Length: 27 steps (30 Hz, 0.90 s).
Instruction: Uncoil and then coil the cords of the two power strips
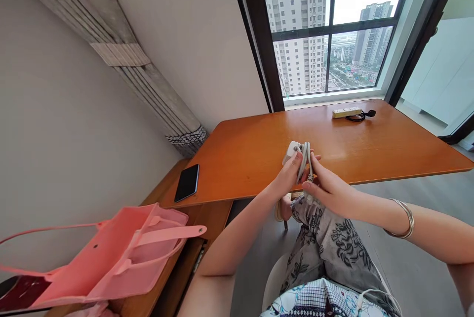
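Note:
Over the near edge of the table, both of my hands are close together around a white charger (290, 152) and its folded white cable (304, 161). My left hand (288, 175) is closed on the charger, whose block sticks out past the thumb. Against the other side of the bundle, my right hand (329, 186) grips the cable between its thumb and fingers. The cable is doubled into narrow loops that stand upright between the hands. Part of the lower end is hidden by my right thumb and palm.
A wooden table (244, 159) bears a dark phone (187, 182) at its left end and a power strip (346, 112) with a black cord at the far right. An open pink bag (122, 253) stands at lower left. A thin white cord (374, 291) lies across my lap.

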### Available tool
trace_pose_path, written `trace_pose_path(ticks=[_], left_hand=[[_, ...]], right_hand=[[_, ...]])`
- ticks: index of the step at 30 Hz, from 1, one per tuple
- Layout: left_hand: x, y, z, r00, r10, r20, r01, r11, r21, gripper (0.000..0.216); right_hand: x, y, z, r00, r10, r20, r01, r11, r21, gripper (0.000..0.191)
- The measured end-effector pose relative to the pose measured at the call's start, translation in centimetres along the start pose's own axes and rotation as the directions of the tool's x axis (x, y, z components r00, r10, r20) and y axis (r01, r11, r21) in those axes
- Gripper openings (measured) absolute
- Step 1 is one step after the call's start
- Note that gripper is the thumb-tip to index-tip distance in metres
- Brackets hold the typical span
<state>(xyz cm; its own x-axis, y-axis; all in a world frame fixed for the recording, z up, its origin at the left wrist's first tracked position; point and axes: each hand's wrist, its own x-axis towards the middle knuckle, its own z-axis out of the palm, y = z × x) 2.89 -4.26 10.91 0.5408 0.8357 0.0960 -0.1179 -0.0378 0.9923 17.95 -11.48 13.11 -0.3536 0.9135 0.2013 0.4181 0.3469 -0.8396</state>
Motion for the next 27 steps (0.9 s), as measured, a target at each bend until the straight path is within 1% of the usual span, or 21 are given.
trace_pose_path(ticks=[1,3,5,7,9,11,12,13,14,15,16,17,18,19,20,21,22,23,25,26,27], left_hand=[[-0.1,0.0,0.1,1.0,0.016,0.009,-0.016,1.0,-0.013,0.082],[-0.4,0.3,0.3,0.998,0.048,0.032,-0.047,0.999,-0.026,0.077],[-0.6,0.4,0.2,0.997,0.063,0.054,-0.061,0.997,-0.04,0.074],[-0.7,0.5,-0.3,0.996,0.044,0.082,-0.04,0.998,-0.056,0.069],[-0.8,0.4,-1.2,0.99,0.0,0.138,0.006,0.999,-0.045,0.064],[-1.0,0.5,-2.3,0.976,-0.032,0.215,0.034,0.999,-0.005,0.06],[-1.1,0.6,-2.8,0.966,-0.033,0.256,0.031,0.999,0.011,0.058],[-1.3,0.9,-3.2,0.953,-0.032,0.3,0.024,0.999,0.031,0.055],[-1.5,1.2,-3.4,0.938,-0.031,0.346,0.012,0.998,0.057,0.053],[-1.7,1.7,-3.5,0.918,-0.032,0.395,-0.007,0.995,0.097,0.049],[-1.9,2.2,-3.4,0.894,-0.037,0.446,-0.038,0.986,0.159,0.045],[-2.1,2.7,-3.1,0.867,-0.049,0.496,-0.085,0.966,0.244,0.041],[-2.2,3.1,-2.7,0.836,-0.069,0.544,-0.145,0.929,0.34,0.036],[-2.4,3.4,-2.2,0.806,-0.096,0.584,-0.214,0.873,0.438,0.032],[-2.5,3.6,-1.7,0.783,-0.129,0.609,-0.286,0.794,0.536,0.029],[-2.6,3.6,-1.1,0.766,-0.171,0.619,-0.354,0.692,0.629,0.028],[-2.7,3.4,-0.6,0.757,-0.214,0.617,-0.414,0.572,0.708,0.027],[-2.8,3.1,-0.1,0.757,-0.253,0.603,-0.464,0.442,0.768,0.028],[-2.9,2.2,0.6,0.765,-0.306,0.566,-0.529,0.201,0.824,0.034],[-2.9,1.6,0.8,0.77,-0.322,0.55,-0.546,0.114,0.83,0.037],[-2.9,1.1,0.9,0.775,-0.331,0.538,-0.554,0.052,0.831,0.038]], right_hand=[[-0.1,0.3,0.7,1.0,-0.011,-0.016,0.009,0.993,-0.116,0.073],[-0.4,0.6,1.6,0.999,-0.05,-0.022,0.04,0.946,-0.321,0.075],[-0.5,0.8,1.9,0.991,-0.13,-0.04,0.097,0.886,-0.453,0.077],[-0.6,0.9,1.7,0.971,-0.228,-0.075,0.161,0.849,-0.504,0.079],[-0.6,1.2,0.9,0.94,-0.321,-0.116,0.228,0.844,-0.486,0.076],[-0.3,2.0,-0.1,0.909,-0.369,-0.196,0.276,0.882,-0.382,0.062],[-0.1,2.5,-0.7,0.898,-0.353,-0.263,0.276,0.917,-0.288,0.055],[0.3,3.1,-1.2,0.897,-0.29,-0.334,0.251,0.955,-0.157,0.05],[0.7,3.7,-1.7,0.907,-0.174,-0.382,0.193,0.981,0.012,0.048],[1.2,4.3,-2.2,0.926,-0.016,-0.376,0.099,0.974,0.204,0.049],[1.6,4.8,-2.5,0.943,0.152,-0.296,-0.025,0.92,0.392,0.053],[2.0,5.2,-2.8,0.946,0.291,-0.143,-0.17,0.82,0.546,0.058],[2.3,5.5,-3.0,0.925,0.375,0.052,-0.319,0.696,0.643,0.065],[2.6,5.7,-3.1,0.884,0.401,0.241,-0.448,0.577,0.683,0.071],[2.7,5.8,-3.1,0.838,0.386,0.384,-0.539,0.486,0.687,0.076],[2.8,5.7,-3.1,0.806,0.361,0.469,-0.59,0.43,0.683,0.076],[2.8,5.7,-3.0,0.792,0.347,0.502,-0.609,0.401,0.684,0.072],[2.8,5.6,-2.8,0.792,0.35,0.5,-0.609,0.39,0.691,0.065],[2.8,5.5,-2.5,0.794,0.394,0.463,-0.601,0.391,0.697,0.051],[2.8,5.5,-2.3,0.788,0.422,0.448,-0.605,0.396,0.691,0.047],[2.8,5.6,-2.2,0.78,0.451,0.434,-0.612,0.406,0.679,0.044]])
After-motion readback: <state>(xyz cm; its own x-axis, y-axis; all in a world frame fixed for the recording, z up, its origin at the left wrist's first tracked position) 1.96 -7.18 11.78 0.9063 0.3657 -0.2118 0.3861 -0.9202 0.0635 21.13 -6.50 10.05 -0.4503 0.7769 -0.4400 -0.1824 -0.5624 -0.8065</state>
